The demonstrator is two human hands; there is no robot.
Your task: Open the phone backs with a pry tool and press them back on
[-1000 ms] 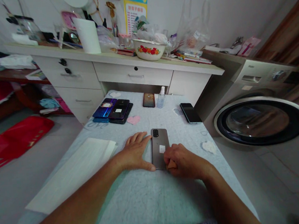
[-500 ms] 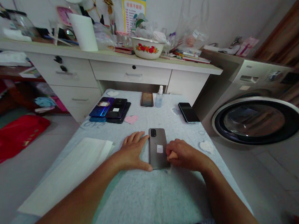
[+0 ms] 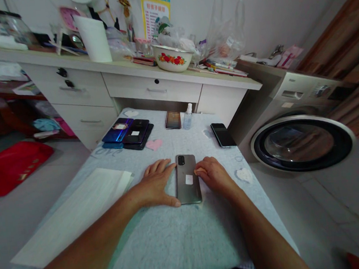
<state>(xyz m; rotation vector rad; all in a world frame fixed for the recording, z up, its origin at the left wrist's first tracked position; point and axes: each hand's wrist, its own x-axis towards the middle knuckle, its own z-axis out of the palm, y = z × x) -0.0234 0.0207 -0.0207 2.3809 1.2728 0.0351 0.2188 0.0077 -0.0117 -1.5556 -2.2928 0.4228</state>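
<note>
A grey phone (image 3: pixel 188 188) lies back up on the cloth-covered table, its camera block at the far left corner and a small white label on its back. My left hand (image 3: pixel 159 185) rests flat at its left side, fingers spread, thumb and fingertips touching the edge. At the right edge of the phone, my right hand (image 3: pixel 213 173) is closed around a small orange-tan piece (image 3: pixel 200 172), mostly hidden by the fingers.
Several phones (image 3: pixel 135 132) are stacked at the back left; another phone (image 3: pixel 223 135) lies at right. A spray bottle (image 3: pixel 187 117) stands beside a blurred brown item (image 3: pixel 173 120). White sheets (image 3: pixel 76 216) lie at left. Behind are a desk (image 3: pixel 157 88) and washing machine (image 3: pixel 298 118).
My right hand has moved slightly away from me along the phone's right edge, with the orange-tan piece now at the upper part. My left hand stays beside the phone. The view has shifted slightly.
</note>
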